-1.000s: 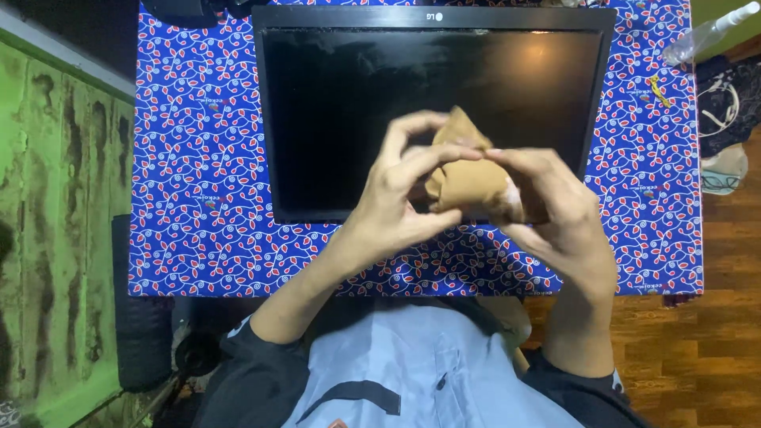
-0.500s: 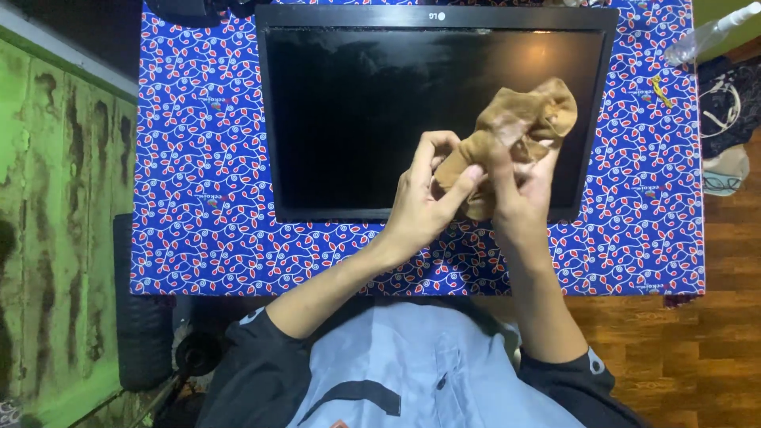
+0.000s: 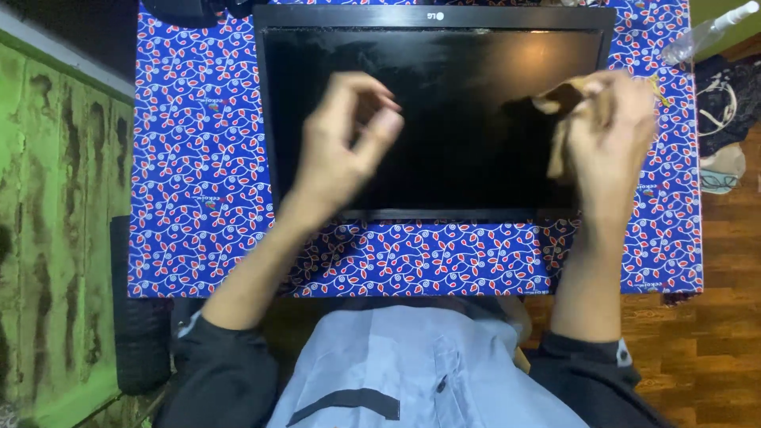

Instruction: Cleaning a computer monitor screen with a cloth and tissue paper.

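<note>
Currently, the right hand (image 3: pixel 606 135) grips a crumpled tan cloth (image 3: pixel 564 119), with the fingers closed around it so that part of the cloth protrudes toward the left of the hand and part hangs below it. The cloth sits over the upper right area of a flat black monitor (image 3: pixel 444 111), which lies screen-up on the table (image 3: pixel 206 230); whether the cloth touches the screen cannot be determined, as the hand is blurred. The left hand (image 3: pixel 345 139) holds nothing: its fingers are loosely curled, thumb and forefinger near each other, and it hovers above the left half of the screen. The monitor occupies the far centre of the tabletop, its top edge near the far edge and its lower bezel well short of the near edge. A blue tablecloth (image 3: pixel 444 257) patterned with red and white leaves and vines covers the tabletop. A clear spray bottle (image 3: pixel 705 32) lies at the far right corner of the tabletop, well apart from both hands. The person wears a light blue shirt with dark sleeves (image 3: pixel 214 372), visible at the near edge. A green worn wall panel (image 3: pixel 55 222) stands along the left side, and a wooden floor (image 3: pixel 713 349) shows on the right.
</note>
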